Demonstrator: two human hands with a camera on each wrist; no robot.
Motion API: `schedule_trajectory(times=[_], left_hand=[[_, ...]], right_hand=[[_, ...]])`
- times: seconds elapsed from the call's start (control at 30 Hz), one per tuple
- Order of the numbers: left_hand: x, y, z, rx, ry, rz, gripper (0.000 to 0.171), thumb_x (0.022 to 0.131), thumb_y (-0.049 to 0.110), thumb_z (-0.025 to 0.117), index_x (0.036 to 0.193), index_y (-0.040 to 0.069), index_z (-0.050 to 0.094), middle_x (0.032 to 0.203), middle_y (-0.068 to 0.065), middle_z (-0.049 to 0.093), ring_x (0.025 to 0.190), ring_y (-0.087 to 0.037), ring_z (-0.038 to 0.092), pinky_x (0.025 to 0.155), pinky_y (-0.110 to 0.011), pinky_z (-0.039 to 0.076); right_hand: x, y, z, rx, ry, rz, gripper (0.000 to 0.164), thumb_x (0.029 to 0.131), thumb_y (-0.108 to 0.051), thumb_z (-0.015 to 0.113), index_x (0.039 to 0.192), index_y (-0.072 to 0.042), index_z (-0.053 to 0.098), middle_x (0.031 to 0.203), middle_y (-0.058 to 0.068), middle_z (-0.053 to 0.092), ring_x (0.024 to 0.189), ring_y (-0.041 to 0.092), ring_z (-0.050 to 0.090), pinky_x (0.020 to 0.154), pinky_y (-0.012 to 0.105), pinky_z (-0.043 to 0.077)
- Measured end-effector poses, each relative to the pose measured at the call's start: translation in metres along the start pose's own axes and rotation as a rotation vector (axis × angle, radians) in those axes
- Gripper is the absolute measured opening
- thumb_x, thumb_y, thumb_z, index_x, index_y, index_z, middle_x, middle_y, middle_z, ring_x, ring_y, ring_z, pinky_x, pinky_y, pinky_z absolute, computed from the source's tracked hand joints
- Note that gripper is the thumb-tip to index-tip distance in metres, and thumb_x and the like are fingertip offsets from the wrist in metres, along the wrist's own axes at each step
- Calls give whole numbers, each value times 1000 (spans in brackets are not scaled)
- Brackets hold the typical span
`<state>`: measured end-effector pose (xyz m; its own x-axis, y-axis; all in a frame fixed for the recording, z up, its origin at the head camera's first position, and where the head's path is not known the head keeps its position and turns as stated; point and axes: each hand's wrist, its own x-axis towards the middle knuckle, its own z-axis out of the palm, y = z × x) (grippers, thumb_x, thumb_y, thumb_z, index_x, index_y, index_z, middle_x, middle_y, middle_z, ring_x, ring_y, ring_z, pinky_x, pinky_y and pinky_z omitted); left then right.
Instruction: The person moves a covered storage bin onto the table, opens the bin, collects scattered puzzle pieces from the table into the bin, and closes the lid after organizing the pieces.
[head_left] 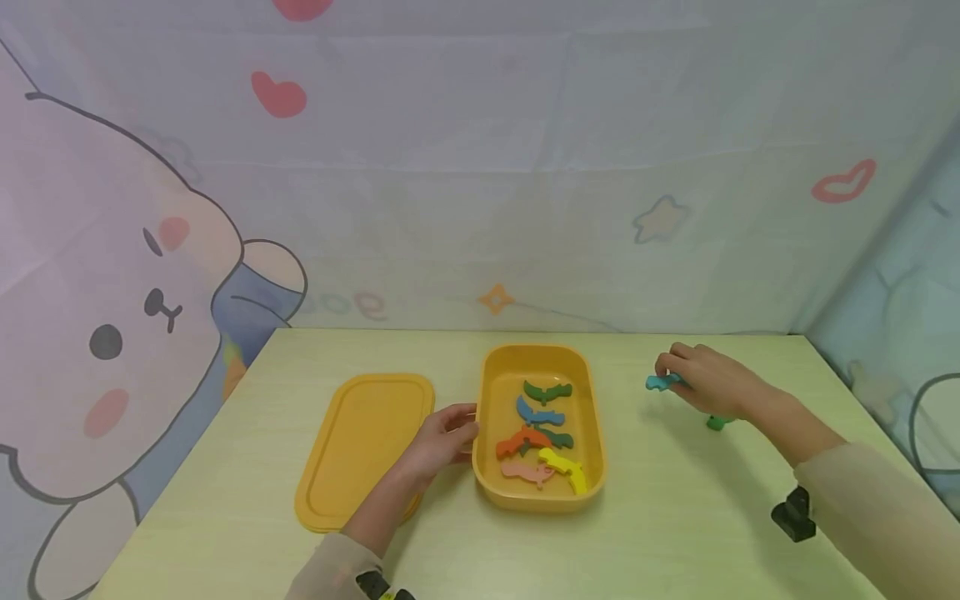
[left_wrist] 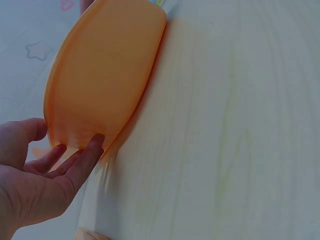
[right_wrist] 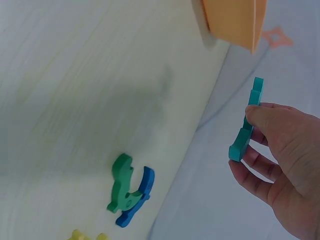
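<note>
A yellow-orange plastic box (head_left: 538, 502) stands on the table with several coloured animal-shaped toy pieces inside, among them an orange piece (head_left: 522, 442), a yellow one (head_left: 564, 468) and a pink one (head_left: 528, 474). Against its left wall rests my left hand (head_left: 448, 437); the left wrist view shows the thumb at the rim and loosely bent fingers touching the outer wall. My right hand (head_left: 708, 379), raised above the table to the right of the box, pinches a teal animal-shaped piece (right_wrist: 243, 137) between thumb and fingers.
Left of the box lies a flat yellow lid (head_left: 363, 450), partly behind my left forearm. Below my right hand, a green piece (right_wrist: 120, 185) and a blue piece (right_wrist: 140, 200) lie together on the table, near a yellow piece (right_wrist: 82, 235). A printed curtain (head_left: 525, 167) hangs behind the table.
</note>
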<state>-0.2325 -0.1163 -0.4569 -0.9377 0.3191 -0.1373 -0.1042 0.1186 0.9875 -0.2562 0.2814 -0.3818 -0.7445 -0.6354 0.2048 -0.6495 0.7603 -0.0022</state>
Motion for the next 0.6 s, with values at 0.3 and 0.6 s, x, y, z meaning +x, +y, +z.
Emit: schedule_trajectory(times=[0.3, 0.6], left_hand=[[0, 0, 0, 3, 6, -7, 45, 94, 14, 49, 136, -1, 39, 129, -22, 49, 97, -26, 62, 78, -38, 54], [-1, 2, 1, 0, -3, 0, 46, 95, 15, 49, 136, -1, 39, 130, -23, 48, 97, -29, 62, 78, -38, 55]], right_hand=[[21, -14, -4, -37, 31, -77, 18, 80, -7, 69, 90, -14, 56, 79, -3, 48, 65, 9, 38, 63, 28, 37], [41, -32, -6, -29, -13, -93, 16, 82, -9, 67, 91, -14, 55, 80, -2, 48, 66, 11, 38, 67, 30, 38]])
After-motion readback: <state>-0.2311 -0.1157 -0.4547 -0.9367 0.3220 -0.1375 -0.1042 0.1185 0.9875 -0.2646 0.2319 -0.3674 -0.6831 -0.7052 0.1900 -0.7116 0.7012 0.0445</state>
